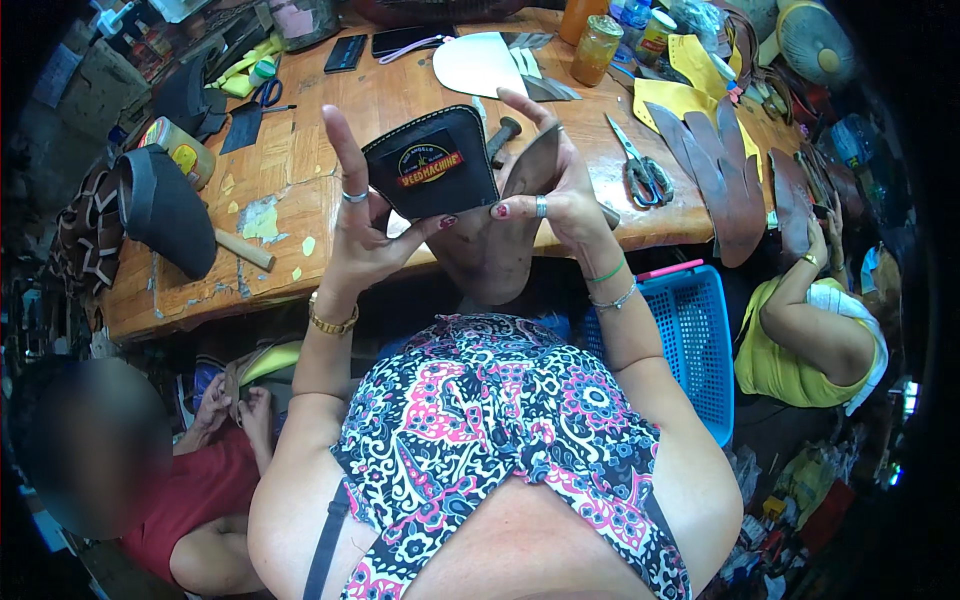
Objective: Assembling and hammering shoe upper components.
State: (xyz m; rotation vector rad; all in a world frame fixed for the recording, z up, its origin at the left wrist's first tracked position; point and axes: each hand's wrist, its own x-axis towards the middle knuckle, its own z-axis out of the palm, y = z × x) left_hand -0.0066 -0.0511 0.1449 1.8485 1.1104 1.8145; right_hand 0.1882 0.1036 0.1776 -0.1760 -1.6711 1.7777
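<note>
A black leather piece [430,165] with pale edge stitching and a sewn label patch is held up over the table's near edge. My left hand [365,220] grips it at its left and lower edges, thumb along the bottom, index finger raised. My right hand [568,185] is closed on a brown leather piece [535,165], its thumb near the black piece's lower right corner. Below, a rounded brown leather part [487,265] hangs at the table edge; whether it joins the held pieces I cannot tell. A hammer [503,138] lies partly hidden behind them.
On the wooden table [310,200] lie scissors [645,175], brown leather cutouts [725,190], yellow pieces [690,75] and a glass jar [596,50]. A black curved form [165,210] stands left. A blue basket [690,340] is at right. Co-workers sit at left [215,480] and right [815,330].
</note>
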